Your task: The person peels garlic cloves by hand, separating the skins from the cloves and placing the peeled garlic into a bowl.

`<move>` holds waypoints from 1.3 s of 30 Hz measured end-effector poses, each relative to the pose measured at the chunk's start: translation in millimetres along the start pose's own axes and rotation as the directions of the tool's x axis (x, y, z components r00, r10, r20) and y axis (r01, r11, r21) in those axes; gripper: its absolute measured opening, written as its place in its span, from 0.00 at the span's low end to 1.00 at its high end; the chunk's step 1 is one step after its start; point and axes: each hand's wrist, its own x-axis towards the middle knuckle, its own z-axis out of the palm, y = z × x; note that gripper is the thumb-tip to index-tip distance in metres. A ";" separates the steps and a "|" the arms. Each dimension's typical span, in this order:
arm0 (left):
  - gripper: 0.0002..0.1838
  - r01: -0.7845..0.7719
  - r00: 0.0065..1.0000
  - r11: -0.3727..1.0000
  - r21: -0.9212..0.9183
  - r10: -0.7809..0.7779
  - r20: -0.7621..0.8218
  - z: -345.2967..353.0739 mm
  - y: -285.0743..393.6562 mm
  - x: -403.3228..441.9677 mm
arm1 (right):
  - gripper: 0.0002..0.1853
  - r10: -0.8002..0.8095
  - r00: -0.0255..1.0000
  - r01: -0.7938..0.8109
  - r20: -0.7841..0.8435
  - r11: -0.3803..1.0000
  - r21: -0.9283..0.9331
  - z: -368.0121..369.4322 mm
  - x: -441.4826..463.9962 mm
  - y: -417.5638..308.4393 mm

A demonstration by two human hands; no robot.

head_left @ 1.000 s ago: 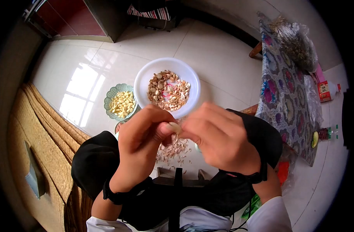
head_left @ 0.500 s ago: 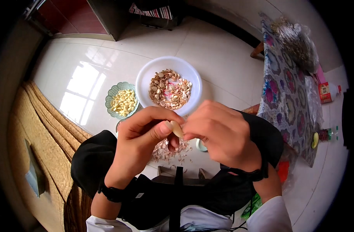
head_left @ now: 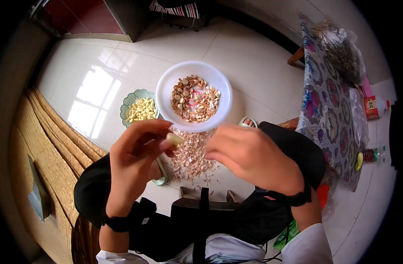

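Observation:
A pale garlic clove (head_left: 175,139) is pinched between the thumb and fingers of my left hand (head_left: 133,154). To its right, apart from the clove, is my right hand (head_left: 254,158), its fingers drawn together and slightly blurred; what they hold, if anything, is hidden. Beyond my hands, a white plastic basin (head_left: 166,75) contains many cloves in brownish skins. Left of the basin, touching or nearly so, a green lattice-edged dish (head_left: 125,104) holds peeled, cream-coloured cloves. Pinkish garlic skins (head_left: 192,158) lie scattered on the floor below my hands.
My slippered feet show beside the skins, one green slipper (head_left: 162,174) at left. A table with a flowered cloth (head_left: 329,101) stands at right, with a red-labelled bottle (head_left: 374,107) beyond it. Rolled woven matting (head_left: 47,149) lies at left. A dark red cabinet (head_left: 87,17) is at the back.
My hands have moved apart. My left hand has shifted left with the clove, and my right hand has come away from it. More of the skins on the floor now shows.

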 end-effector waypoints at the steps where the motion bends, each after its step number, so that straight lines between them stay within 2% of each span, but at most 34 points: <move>1: 0.10 0.019 0.999 0.992 0.121 -0.015 -0.038 -3.5 -1.5 0.4 | 0.08 0.014 0.999 -0.012 0.053 0.999 -0.053 5.3 -1.3 2.0; 4: 0.08 0.323 0.945 0.938 0.127 -0.312 -0.097 -33.9 -33.5 7.3 | 0.09 0.059 0.978 -0.021 0.199 0.982 -0.188 27.0 -7.4 9.2; 6: 0.08 0.460 0.869 0.884 0.078 -0.431 -0.245 -57.3 -75.0 12.5 | 0.08 0.066 0.964 0.004 0.258 0.965 -0.261 33.3 -6.0 8.1; 8: 0.08 0.458 0.846 0.887 0.058 -0.415 -0.334 -76.9 -110.7 16.1 | 0.09 0.048 0.954 0.046 0.297 0.953 -0.301 39.6 -3.4 7.2; 12: 0.10 0.411 0.797 0.911 -0.014 -0.367 -0.480 -94.9 -136.6 22.8 | 0.10 -0.006 0.941 0.118 0.338 0.943 -0.311 47.3 6.8 0.0; 15: 0.17 0.195 0.785 0.979 -0.060 -0.192 -0.589 -102.2 -149.3 36.3 | 0.08 -0.047 0.923 0.173 0.381 0.937 -0.304 56.6 9.6 -1.5; 16: 0.20 0.190 0.761 0.980 -0.054 -0.182 -0.623 -103.3 -150.8 41.4 | 0.06 -0.060 0.917 0.191 0.394 0.933 -0.304 60.5 9.5 1.0; 19: 0.19 0.220 0.653 0.976 -0.014 -0.157 -0.741 -89.4 -148.6 49.5 | 0.05 -0.104 0.943 0.158 0.315 0.976 -0.150 77.5 9.1 21.3; 20: 0.16 0.233 0.670 0.972 0.009 -0.154 -0.726 -88.5 -147.0 49.8 | 0.05 -0.028 0.938 0.082 0.345 0.986 -0.142 86.8 9.3 33.4; 22: 0.09 0.210 0.738 0.978 0.005 -0.155 -0.657 -81.1 -130.5 53.2 | 0.08 0.137 0.922 -0.085 0.363 0.984 -0.156 114.7 16.2 69.0; 23: 0.09 0.204 0.770 0.979 0.018 -0.149 -0.620 -72.8 -116.2 53.1 | 0.10 0.228 0.908 -0.176 0.351 0.969 -0.174 129.6 19.3 89.9; 25: 0.13 0.105 0.840 0.994 0.040 -0.067 -0.538 -53.5 -101.2 47.3 | 0.11 0.312 0.905 -0.271 0.290 0.947 -0.172 144.7 20.5 128.6; 27: 0.10 0.251 0.904 0.908 0.335 -0.096 -0.417 -36.7 -93.7 34.7 | 0.11 0.482 0.840 -0.467 0.250 0.876 -0.121 174.8 8.0 182.4; 28: 0.08 0.126 0.961 0.804 0.582 0.046 -0.271 -29.5 -93.1 25.9 | 0.11 0.560 0.807 -0.572 0.189 0.820 0.011 188.7 4.0 205.8; 29: 0.05 -0.010 0.986 0.628 0.778 0.135 -0.096 -23.5 -92.7 15.0 | 0.11 0.634 0.758 -0.653 0.153 0.741 0.160 202.7 1.0 224.1; 30: 0.03 -0.113 0.993 0.559 0.822 0.099 0.070 -16.9 -83.3 5.7 | 0.10 0.666 0.739 -0.672 0.100 0.718 0.182 210.3 -0.4 239.6; 31: 0.02 -0.219 0.972 0.499 0.838 0.040 0.230 -10.5 -77.8 -3.1 | 0.08 0.669 0.743 -0.659 0.016 0.726 0.195 212.2 3.3 247.1; 33: 0.03 -0.392 0.880 0.470 0.790 -0.058 0.471 -3.5 -91.2 -23.2 | 0.08 0.691 0.722 -0.655 -0.018 0.693 0.301 225.5 17.5 276.5; 35: 0.06 -0.473 0.727 0.478 0.741 -0.263 0.634 4.9 -91.6 -32.5 | 0.06 0.605 0.795 -0.582 -0.051 0.783 0.219 224.2 40.6 287.2; 37: 0.07 -0.433 0.741 0.409 0.803 -0.346 0.576 17.9 -90.2 -40.0 | 0.05 0.511 0.855 -0.496 -0.089 0.855 0.151 236.4 58.7 307.5; 39: 0.07 -0.378 0.733 0.485 0.789 -0.364 0.575 19.7 -90.5 -33.0 | 0.05 0.510 0.854 -0.494 -0.103 0.857 0.147 252.3 76.7 328.5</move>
